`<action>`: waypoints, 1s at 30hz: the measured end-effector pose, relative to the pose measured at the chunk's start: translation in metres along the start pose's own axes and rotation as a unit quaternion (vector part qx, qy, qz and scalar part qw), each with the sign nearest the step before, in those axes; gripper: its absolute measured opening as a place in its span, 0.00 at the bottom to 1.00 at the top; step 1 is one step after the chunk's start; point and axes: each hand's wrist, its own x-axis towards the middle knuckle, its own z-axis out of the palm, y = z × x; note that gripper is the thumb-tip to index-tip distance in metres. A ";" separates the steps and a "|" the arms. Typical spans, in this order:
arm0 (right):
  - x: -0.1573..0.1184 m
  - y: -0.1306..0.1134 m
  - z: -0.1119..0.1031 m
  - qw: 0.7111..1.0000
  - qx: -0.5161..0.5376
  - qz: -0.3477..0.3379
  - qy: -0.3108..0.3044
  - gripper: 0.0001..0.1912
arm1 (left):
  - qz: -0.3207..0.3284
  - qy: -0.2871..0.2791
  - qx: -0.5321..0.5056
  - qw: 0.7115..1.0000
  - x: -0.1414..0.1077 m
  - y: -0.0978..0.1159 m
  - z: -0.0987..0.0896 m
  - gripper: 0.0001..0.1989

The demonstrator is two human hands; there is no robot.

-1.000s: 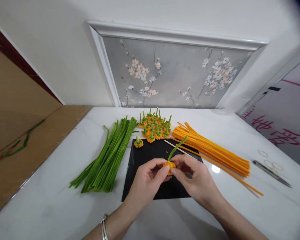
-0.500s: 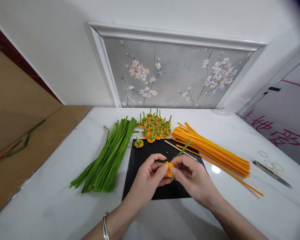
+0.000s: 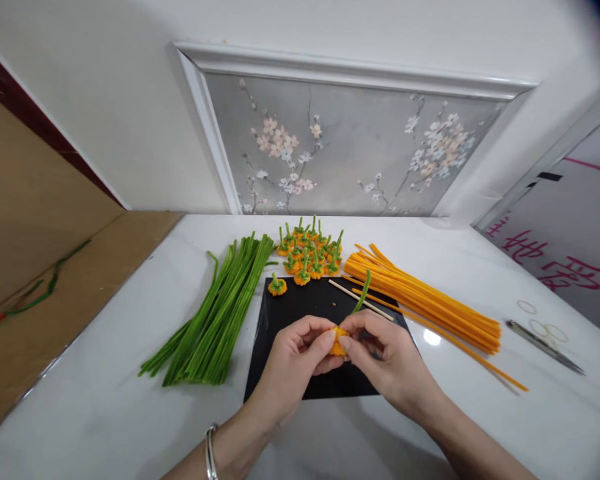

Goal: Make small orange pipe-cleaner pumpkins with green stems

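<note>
Above the black mat [image 3: 285, 320], my left hand [image 3: 300, 353] pinches the left side of a small orange fuzzy piece [image 3: 339, 343]. My right hand [image 3: 385, 353] grips the same piece from the right. A green fuzzy stem [image 3: 364, 292] sticks up from behind my right fingers; its lower end is hidden. One finished-looking orange and green piece [image 3: 277, 286] stands at the mat's upper left corner, and a cluster of several similar pieces [image 3: 310, 250] sits just beyond the mat.
Green stems [image 3: 225, 313] lie bundled at the left, orange stems [image 3: 425, 300] at the right. A thin pale stick [image 3: 361, 300] crosses the mat's upper right. Tweezers [image 3: 545, 347] and rubber bands [image 3: 555, 333] lie far right. Brown cardboard [image 3: 45, 300] borders the left.
The green stem has swung left and stands more upright. My left fingers have closed in around the orange piece. The other things have not moved.
</note>
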 end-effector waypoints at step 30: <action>0.002 0.002 0.002 0.984 0.147 0.096 -0.030 0.13 | 0.041 0.005 0.095 0.995 0.003 -0.002 -0.004 0.13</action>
